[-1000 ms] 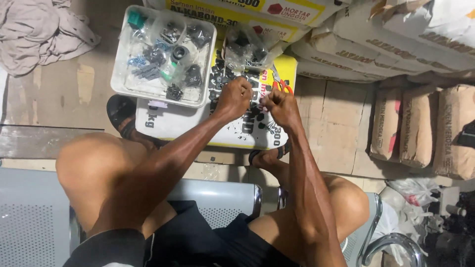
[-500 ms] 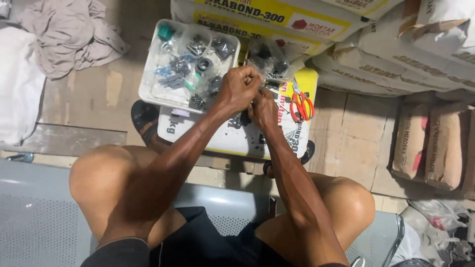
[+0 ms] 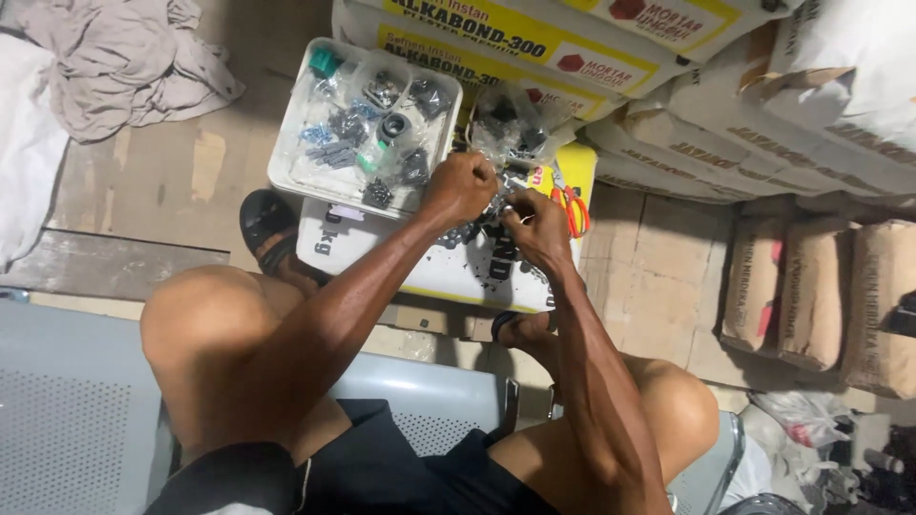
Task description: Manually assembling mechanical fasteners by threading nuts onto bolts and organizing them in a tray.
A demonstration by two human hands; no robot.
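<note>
The person sat on a grey perforated bench [image 3: 67, 420] with both arms stretched down to a white and yellow sack [image 3: 382, 257] lying flat on the floor like a worktop. The left hand [image 3: 461, 186] was curled into a loose fist, and the right hand [image 3: 536, 227] met it fingertip to fingertip over a scatter of small dark parts [image 3: 477, 250] on the sack. By the look of it, the step in hand was fitting or picking apart one of those small pieces, pinched between the two hands; the piece itself was too small and too hidden by the fingers to make out, so whether either hand truly clamped it could not be told. The next move would seem to call for a fine, steady pinch rather than force. Just beyond the left hand stood a white tray [image 3: 286, 157] of bagged fittings, a clear bag [image 3: 510, 129] of dark parts lay ahead, and orange-handled scissors [image 3: 572, 208] rested just beside the right hand.
</note>
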